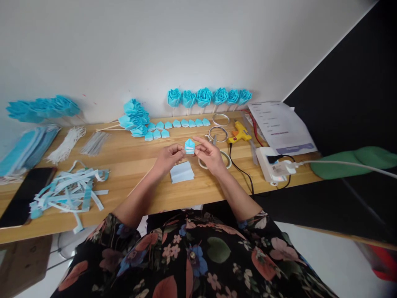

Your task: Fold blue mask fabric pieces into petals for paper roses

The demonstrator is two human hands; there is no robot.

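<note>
A small folded blue petal [189, 145] with a white band is held up between my two hands over the middle of the table. My left hand [170, 157] pinches its left edge between thumb and fingers. On its right edge, the thumb and a finger of my right hand [210, 154] close, with the index finger stretched along the top. Just below lies a stack of pale blue squares [181, 172]. Behind the hands, rows of similar folded petals [184, 123] lie on the table. A roll of tape [228, 159] is partly hidden under my right hand.
Blue flowers on sticks [204, 97] line the wall. To the right are a yellow glue gun [239, 132], a power strip [269, 165] and printed paper [282, 124]. Cut strips [70, 190], a phone [26, 194] and blue masks [27, 147] lie left.
</note>
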